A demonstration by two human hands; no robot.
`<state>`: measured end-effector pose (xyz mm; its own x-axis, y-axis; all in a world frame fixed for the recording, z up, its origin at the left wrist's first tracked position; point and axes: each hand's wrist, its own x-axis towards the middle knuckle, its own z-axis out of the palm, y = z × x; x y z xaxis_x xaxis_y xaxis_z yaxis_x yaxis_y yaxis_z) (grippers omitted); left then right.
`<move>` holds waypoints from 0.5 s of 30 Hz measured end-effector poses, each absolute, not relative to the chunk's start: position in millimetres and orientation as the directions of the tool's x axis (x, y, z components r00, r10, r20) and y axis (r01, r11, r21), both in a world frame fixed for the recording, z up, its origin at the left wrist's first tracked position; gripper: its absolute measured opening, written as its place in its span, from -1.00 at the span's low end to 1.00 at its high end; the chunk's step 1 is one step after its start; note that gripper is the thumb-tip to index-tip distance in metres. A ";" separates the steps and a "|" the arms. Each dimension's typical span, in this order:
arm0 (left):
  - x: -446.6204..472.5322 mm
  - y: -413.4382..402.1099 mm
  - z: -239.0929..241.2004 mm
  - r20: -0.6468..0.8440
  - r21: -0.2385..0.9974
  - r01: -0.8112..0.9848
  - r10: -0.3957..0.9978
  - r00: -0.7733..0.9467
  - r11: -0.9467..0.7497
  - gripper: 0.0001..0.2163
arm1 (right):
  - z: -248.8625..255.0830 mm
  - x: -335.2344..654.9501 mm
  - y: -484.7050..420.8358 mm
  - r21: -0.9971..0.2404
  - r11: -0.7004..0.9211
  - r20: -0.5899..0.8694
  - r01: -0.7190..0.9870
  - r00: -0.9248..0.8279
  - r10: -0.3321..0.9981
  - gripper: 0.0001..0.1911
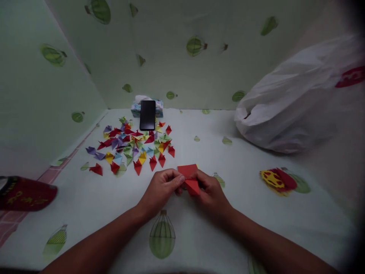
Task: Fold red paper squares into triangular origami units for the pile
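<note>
A partly folded piece of red paper (188, 171) is held between my two hands, a little above the white tabletop (196, 236). My left hand (167, 183) pinches its left side, thumb on top. On the right side, my right hand (211, 192) has its fingers closed around the paper, and a pointed red flap hangs down between the hands. Beyond and to the left lies a spread of small folded paper birds (137, 166) in red, yellow, green, blue and purple.
A black phone (147, 116) leans on a tissue box (159, 109) at the back. On the right are a large white plastic bag (285, 102) and yellow and red cut-out pieces (275, 179). A red can (31, 193) stands at the left edge. Balloon-patterned walls (171, 68) enclose the table.
</note>
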<state>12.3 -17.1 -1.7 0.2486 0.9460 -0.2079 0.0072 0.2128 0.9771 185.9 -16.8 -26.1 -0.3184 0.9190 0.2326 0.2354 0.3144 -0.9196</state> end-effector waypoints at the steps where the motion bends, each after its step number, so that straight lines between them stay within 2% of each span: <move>1: 12.1 -16.8 -1.8 -0.212 0.976 0.002 0.943 0.258 0.219 -0.78 | -25.4 186.1 -16.6 -0.925 0.304 0.220 0.229 -0.332 0.917 -0.88; 7: 12.9 -16.0 -1.5 -0.237 0.965 -0.041 0.932 0.276 0.258 -0.80 | -23.0 186.0 -14.4 -0.971 0.194 0.139 0.139 -0.330 0.934 -0.86; 15: 12.5 -13.9 -1.2 -0.292 0.944 -0.061 0.907 0.302 0.324 -0.79 | -17.6 186.2 -13.5 -0.973 0.188 0.123 0.133 -0.389 0.913 -0.86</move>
